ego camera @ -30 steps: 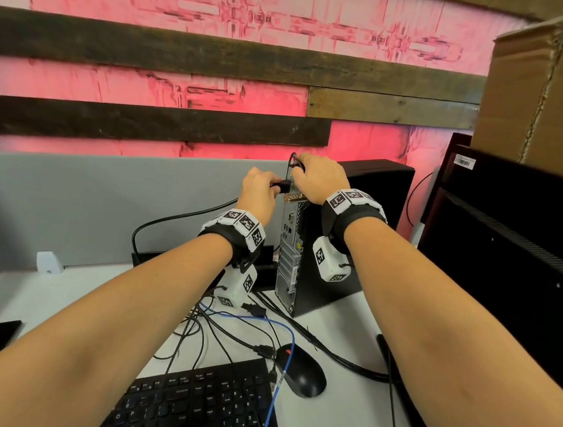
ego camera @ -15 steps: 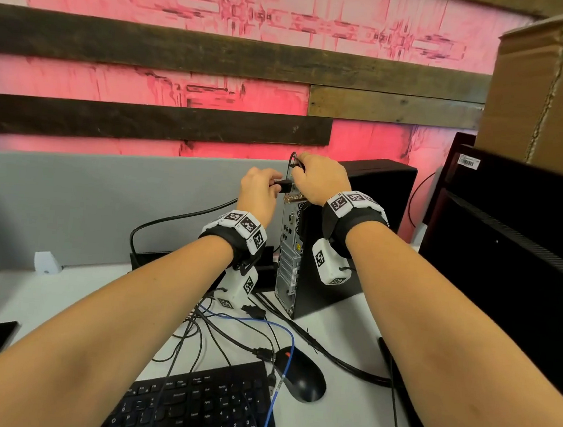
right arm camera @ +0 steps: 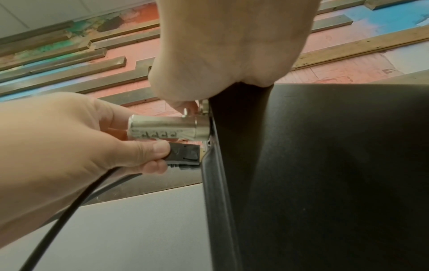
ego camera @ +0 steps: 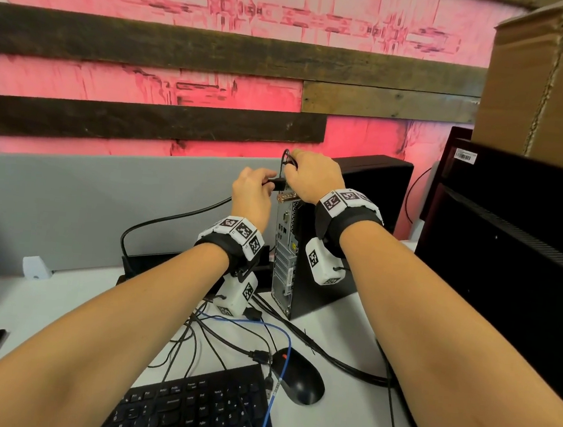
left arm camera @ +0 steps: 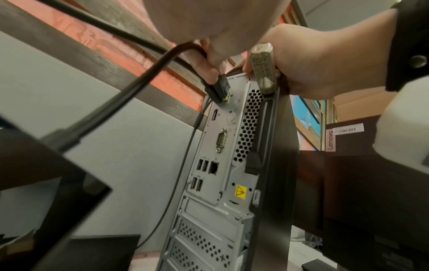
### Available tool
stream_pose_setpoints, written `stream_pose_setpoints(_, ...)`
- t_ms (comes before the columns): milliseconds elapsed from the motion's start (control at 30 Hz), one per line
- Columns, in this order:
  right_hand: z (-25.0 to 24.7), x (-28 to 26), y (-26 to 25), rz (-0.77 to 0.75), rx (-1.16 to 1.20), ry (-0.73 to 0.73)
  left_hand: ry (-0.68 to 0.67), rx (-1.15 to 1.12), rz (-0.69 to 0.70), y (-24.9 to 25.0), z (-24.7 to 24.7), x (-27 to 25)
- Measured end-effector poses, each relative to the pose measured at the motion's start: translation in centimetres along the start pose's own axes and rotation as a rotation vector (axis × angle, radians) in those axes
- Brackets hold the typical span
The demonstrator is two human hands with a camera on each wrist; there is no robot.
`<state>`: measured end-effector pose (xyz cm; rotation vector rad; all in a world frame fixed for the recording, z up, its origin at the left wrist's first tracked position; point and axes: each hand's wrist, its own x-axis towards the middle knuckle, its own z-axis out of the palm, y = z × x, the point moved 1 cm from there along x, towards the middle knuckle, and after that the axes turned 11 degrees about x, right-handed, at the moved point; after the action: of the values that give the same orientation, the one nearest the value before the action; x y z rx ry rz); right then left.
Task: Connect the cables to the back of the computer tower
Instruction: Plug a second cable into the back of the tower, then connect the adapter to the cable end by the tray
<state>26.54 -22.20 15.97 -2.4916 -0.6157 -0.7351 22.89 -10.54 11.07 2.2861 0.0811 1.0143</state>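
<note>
Left hand (ego camera: 252, 193) pinching plug (right arm camera: 183, 153) lying level, nose at tower (left arm camera: 223, 165), right hand (ego camera: 314, 178) gripping tower top

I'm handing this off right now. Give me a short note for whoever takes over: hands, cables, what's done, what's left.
Left hand pinches the black plug, its tip at a port near the top of the tower's rear panel; whether it is fully seated cannot be told.
Right hand rests on the tower's top rear edge, a thin black cable looped at its fingers.
A silver cable lock hangs on the same corner.
Left: loose cables, one blue, lie on the desk beside the mouse and keyboard.
</note>
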Motion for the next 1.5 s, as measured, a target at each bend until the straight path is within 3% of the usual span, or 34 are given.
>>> stream_pose_setpoints(200,0.2,0.0,0.0,0.005,-0.006,-0.005,0.050,-0.199,-0.131,0.0,0.5,0.2)
stream_pose_setpoints(367,0.2,0.0,0.3,-0.001,0.001,0.003,0.031,-0.281,-0.145,-0.8,0.8,0.1)
stream_pose_setpoints(633,0.4,0.1,0.3,0.010,-0.003,0.032,0.001,-0.189,-0.081,-0.6,1.1,0.4)
stream_pose_setpoints(867,0.6,0.3,0.2,0.014,-0.013,0.034,0.004,0.033,0.007,-0.5,1.0,0.4)
stream_pose_setpoints(1267,1.8,-2.0,0.3,0.015,0.039,0.149,-0.227,0.111,0.213,-1.8,-0.8,-2.3)
stream_pose_setpoints(1400,2.6,-5.1,-0.4,0.016,0.021,0.231,-0.414,0.025,0.158,-3.8,-1.3,-5.7)
stream_pose_setpoints(1500,2.6,-6.6,-1.1,0.048,0.140,0.257,-0.457,0.063,-0.011,-5.6,-2.0,-7.9)
